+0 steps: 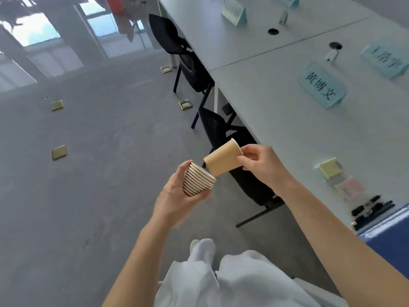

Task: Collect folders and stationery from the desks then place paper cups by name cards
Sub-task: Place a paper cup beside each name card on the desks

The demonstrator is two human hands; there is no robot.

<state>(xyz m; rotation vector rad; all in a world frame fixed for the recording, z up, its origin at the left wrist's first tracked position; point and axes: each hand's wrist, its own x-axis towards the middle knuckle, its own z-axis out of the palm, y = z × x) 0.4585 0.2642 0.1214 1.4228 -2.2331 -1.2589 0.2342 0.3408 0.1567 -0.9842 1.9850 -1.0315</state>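
Observation:
My left hand (177,196) grips a nested stack of brown paper cups (198,179), rims pointing up and right. My right hand (263,162) pinches the rim of a single brown paper cup (222,159), held tilted just above and free of the stack, over the floor beside the desk. On the white desk (276,111) stands a teal name card (322,85) with black characters; a second teal name card (386,58) stands further right. Sticky note pads (330,168), black pens (371,210) and a blue folder (389,229) lie at the desk's near right.
Black chairs (241,173) are tucked under the desk edge, another black chair (177,54) further back. More name cards (234,11) stand on the far desk. Brass floor boxes (59,152) dot the grey carpet on the left.

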